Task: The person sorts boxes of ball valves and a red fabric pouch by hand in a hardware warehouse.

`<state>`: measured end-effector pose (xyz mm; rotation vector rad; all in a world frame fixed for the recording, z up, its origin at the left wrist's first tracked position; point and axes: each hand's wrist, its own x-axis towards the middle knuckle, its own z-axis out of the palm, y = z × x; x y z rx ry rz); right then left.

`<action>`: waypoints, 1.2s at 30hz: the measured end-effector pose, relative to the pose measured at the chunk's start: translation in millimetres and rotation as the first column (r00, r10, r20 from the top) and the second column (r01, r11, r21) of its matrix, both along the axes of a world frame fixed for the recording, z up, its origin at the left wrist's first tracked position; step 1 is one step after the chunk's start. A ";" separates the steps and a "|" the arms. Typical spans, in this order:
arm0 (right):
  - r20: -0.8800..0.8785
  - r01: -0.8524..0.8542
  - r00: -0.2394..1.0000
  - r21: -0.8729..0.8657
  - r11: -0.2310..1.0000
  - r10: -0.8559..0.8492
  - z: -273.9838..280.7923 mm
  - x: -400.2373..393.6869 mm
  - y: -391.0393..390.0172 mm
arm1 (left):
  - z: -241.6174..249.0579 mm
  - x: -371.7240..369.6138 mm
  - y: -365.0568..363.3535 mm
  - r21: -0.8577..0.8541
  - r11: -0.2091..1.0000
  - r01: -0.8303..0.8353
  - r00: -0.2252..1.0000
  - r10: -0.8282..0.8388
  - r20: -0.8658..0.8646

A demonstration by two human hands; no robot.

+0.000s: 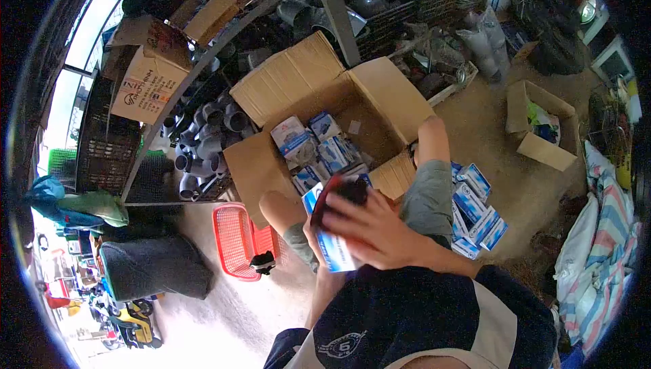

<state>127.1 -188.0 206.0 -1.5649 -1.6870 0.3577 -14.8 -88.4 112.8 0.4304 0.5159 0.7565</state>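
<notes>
My left hand [327, 278] is closed around a small blue-and-white carton [337, 252], held in front of my body. My right hand [376, 232] is over the same carton, its fingers bent round a dark black-and-red object [347, 191] that is smeared by motion, so its kind does not show. Just beyond my hands stands a large open cardboard box [392, 92], flaps spread, with several blue-and-white cartons [332, 154] inside at its near left. More such cartons [475, 213] lie piled on the floor to the right of my leg.
A red plastic basket [230, 243] with a black item [262, 262] at its rim sits left of my knee. Grey pipe fittings [203, 140] fill the rack behind a metal post [333, 13]. A smaller open carton [553, 155] and striped sacks [597, 233] are at the right.
</notes>
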 end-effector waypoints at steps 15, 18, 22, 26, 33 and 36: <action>-0.436 0.188 0.862 -0.201 0.962 -0.259 -13.8 -10.5 9.2 | 43.5 -14.4 2.3 -0.099 0.979 0.177 0.982 -0.169 0.086; -0.145 0.159 0.971 -0.205 0.966 -0.191 -5.1 -3.3 16.1 | 39.2 -21.5 -3.6 0.077 0.981 0.178 0.956 -0.154 -0.250; 0.084 -0.122 0.987 -0.126 0.984 0.134 3.3 -21.5 17.6 | 20.5 -5.8 12.1 0.049 0.999 0.007 0.997 -0.011 0.075; 0.037 -0.217 0.975 -0.048 0.975 0.219 13.2 -28.5 8.6 | 14.0 -9.0 25.7 -0.077 0.986 0.149 0.813 -0.078 0.577; -0.002 -0.078 0.997 -0.065 0.995 0.078 20.7 0.2 17.3 | 63.7 -2.5 8.0 -0.356 0.923 0.145 0.989 -0.133 0.057; 0.071 -0.120 0.990 -0.017 0.993 0.121 24.0 -7.0 20.0 | 53.1 -2.8 9.2 -0.285 0.950 0.128 0.986 -0.091 0.139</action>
